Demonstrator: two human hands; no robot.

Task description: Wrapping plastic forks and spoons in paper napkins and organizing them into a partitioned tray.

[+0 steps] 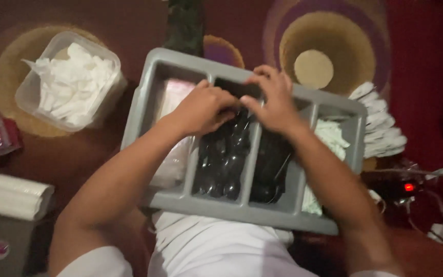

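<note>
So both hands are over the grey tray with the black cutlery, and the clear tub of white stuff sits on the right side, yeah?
Not quite. The clear tub of white pieces sits on the left of the grey tray, not the right, as the head view shows. The rest holds: the left hand and right hand are over the black cutlery.

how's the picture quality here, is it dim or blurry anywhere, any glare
Head view: dim, warm light, with the red patterned carpet falling to near black at the right edge. Both the left hand and right hand are softly blurred over the grey tray. The black cutlery merges into a dark mass. The white pieces in the clear tub look washed out; a small red light glows.
</note>
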